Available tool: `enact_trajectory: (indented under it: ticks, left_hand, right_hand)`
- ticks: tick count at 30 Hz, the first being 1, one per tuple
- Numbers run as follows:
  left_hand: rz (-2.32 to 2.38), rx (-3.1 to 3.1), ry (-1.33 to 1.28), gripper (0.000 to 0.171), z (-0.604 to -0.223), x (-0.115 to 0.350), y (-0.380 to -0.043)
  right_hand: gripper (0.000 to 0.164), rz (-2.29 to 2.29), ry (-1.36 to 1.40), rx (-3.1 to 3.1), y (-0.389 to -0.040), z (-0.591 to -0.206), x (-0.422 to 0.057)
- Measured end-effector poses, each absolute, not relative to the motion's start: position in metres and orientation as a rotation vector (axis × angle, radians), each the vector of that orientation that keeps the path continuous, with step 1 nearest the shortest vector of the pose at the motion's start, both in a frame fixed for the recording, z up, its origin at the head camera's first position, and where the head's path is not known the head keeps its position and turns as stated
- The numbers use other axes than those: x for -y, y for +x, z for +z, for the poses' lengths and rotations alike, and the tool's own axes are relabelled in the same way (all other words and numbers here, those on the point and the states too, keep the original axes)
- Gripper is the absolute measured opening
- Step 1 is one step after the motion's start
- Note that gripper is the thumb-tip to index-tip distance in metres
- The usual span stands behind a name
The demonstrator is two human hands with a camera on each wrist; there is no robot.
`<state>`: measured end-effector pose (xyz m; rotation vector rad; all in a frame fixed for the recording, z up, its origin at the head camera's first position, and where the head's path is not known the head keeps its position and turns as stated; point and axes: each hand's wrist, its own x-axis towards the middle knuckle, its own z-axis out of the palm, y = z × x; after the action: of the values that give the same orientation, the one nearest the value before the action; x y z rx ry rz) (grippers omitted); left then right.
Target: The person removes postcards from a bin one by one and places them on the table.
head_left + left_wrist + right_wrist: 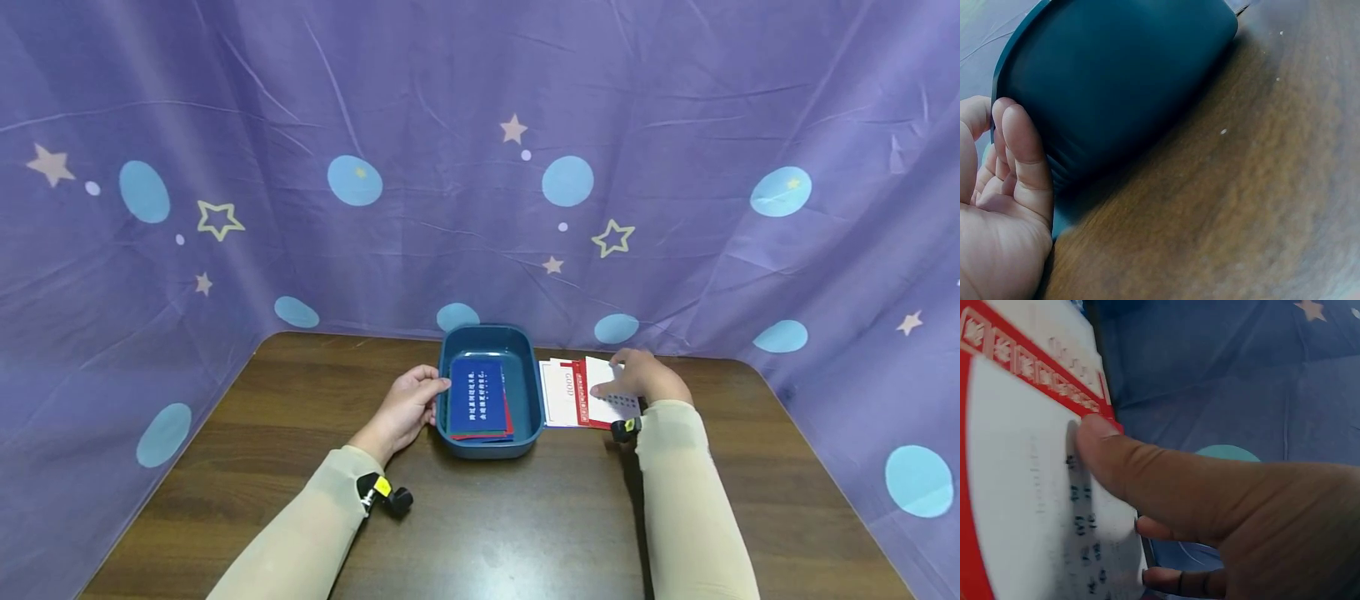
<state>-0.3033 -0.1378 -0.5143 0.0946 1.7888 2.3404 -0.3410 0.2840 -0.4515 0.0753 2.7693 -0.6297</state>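
My left hand [405, 408] grips the left rim of a dark blue-green plastic tub [491, 452], thumb over the edge and fingers against the outer wall. Inside the tub lies a blue card [477, 396] with white writing, on top of red and other cards. To the tub's right, my right hand [645, 379] pinches a white card [606, 410] with rows of dark print. The thumb [1147, 475] presses on its face in the right wrist view, while other fingertips show at its far edge. Under it are a red-banded card [581, 392] and a white "GOOD" card [558, 396].
The brown wooden table [480, 525] carries the tub and cards near its back edge. A purple curtain [450, 100] with stars and blue dots hangs close behind and along both sides. A small black camera [393, 498] sits on the left wrist.
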Motion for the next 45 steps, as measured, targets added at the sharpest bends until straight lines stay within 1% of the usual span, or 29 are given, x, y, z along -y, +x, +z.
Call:
enact_trajectory:
  ticks: [5,10,17,23,27,29,34,40,45]
  left_hand:
    - [2.342,-1.783,0.107,0.013,-0.515,0.137,-0.304]
    - [2.346,-1.778,0.114,0.014,-0.514,0.137,-0.303]
    - [2.35,-1.782,0.105,0.012,-0.517,0.138,-0.304]
    - [2.344,-1.787,0.1,0.014,-0.517,0.138,-0.304]
    - [2.339,-1.792,0.113,0.015,-0.518,0.139,-0.304]
    - [2.342,-1.79,0.12,0.014,-0.518,0.139,-0.304]
    - [2.349,-1.78,0.134,0.012,-0.517,0.139,-0.303]
    - [2.348,-1.778,0.13,0.012,-0.517,0.138,-0.304]
    - [2.363,-1.767,0.118,0.012,-0.518,0.138,-0.304]
  right_hand:
    - [0.093,-0.627,0.118,-2.769,-0.341,-0.458,-0.28]
    - [0.096,-0.675,0.133,-2.754,-0.342,-0.457,-0.274]
    - [0.094,-0.677,0.096,-2.762,-0.343,-0.455,-0.272]
    - [0.091,-0.669,0.089,-2.759,-0.341,-0.454,-0.274]
    - [0.084,-0.633,0.017,-2.802,-0.341,-0.449,-0.274]
    - [0.078,-0.625,-0.018,-2.833,-0.342,-0.446,-0.273]
    - [0.065,-0.742,-0.169,-2.872,-0.34,-0.429,-0.261]
    - [0.052,-0.94,-0.382,-2.831,-0.331,-0.403,-0.225]
    - [0.044,-1.039,-0.513,-2.78,-0.325,-0.394,-0.191]
